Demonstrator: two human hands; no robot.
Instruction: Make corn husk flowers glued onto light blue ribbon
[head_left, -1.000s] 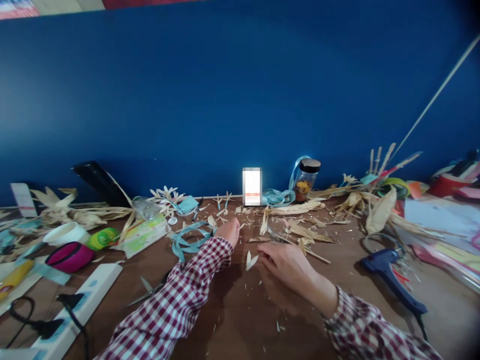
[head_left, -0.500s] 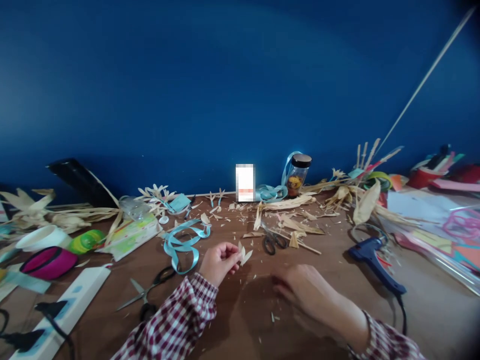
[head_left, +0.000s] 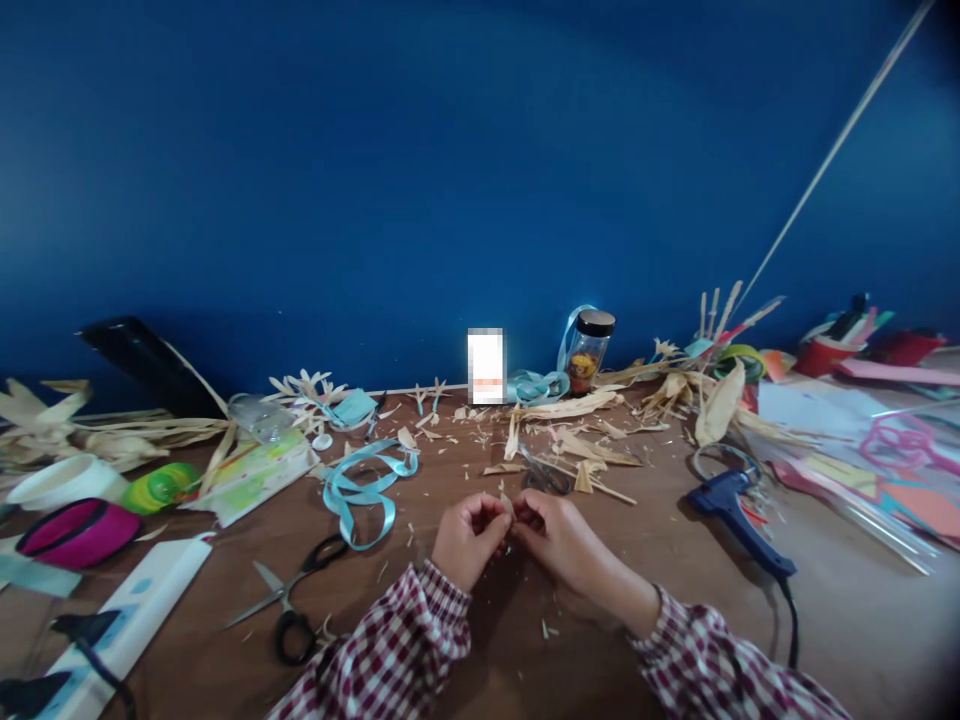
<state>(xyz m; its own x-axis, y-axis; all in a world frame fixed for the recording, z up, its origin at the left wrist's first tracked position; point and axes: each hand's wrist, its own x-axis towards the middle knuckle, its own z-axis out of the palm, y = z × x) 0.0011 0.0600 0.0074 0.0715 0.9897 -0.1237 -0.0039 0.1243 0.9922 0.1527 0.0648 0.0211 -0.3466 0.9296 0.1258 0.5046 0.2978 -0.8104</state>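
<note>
My left hand (head_left: 471, 538) pinches a small pale piece of dried husk (head_left: 507, 501) above the middle of the brown table. My right hand (head_left: 553, 528) meets it there, its fingertips closed against the same piece. Most of the husk is hidden by the fingers. Just behind my right hand lies a small pair of dark-handled scissors (head_left: 545, 474). Larger black-handled scissors (head_left: 289, 590) rest with blades apart to the left of my left forearm. A loose coil of light blue ribbon (head_left: 364, 495) sits beyond them.
On the right lies a blue glue gun (head_left: 742, 520) with a black cord. A lidded jar (head_left: 590, 350) stands by the blue wall among dried husks (head_left: 577, 405). The white power strip (head_left: 142, 605) and a magenta ring (head_left: 79, 533) are at left. Scraps litter the table (head_left: 510, 640).
My right hand has moved left and up to join my left hand at the husk piece. My left hand has shifted slightly right. The view has turned a little to the right.
</note>
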